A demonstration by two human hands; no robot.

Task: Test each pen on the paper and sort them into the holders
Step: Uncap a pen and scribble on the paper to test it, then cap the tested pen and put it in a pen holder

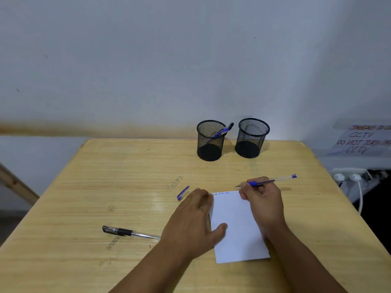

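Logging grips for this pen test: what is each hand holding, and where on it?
Right hand pinches the blue pen at its grip near the tip. Left hand holds nothing, pressing flat on the paper.

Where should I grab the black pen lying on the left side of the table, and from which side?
Take the black pen at its dark rubber grip section, near the middle of the barrel, pinching from above across its width. It lies flat on the table, capped end to the left, so only the top and sides are free. The left hand, resting on the paper, looks nearest.
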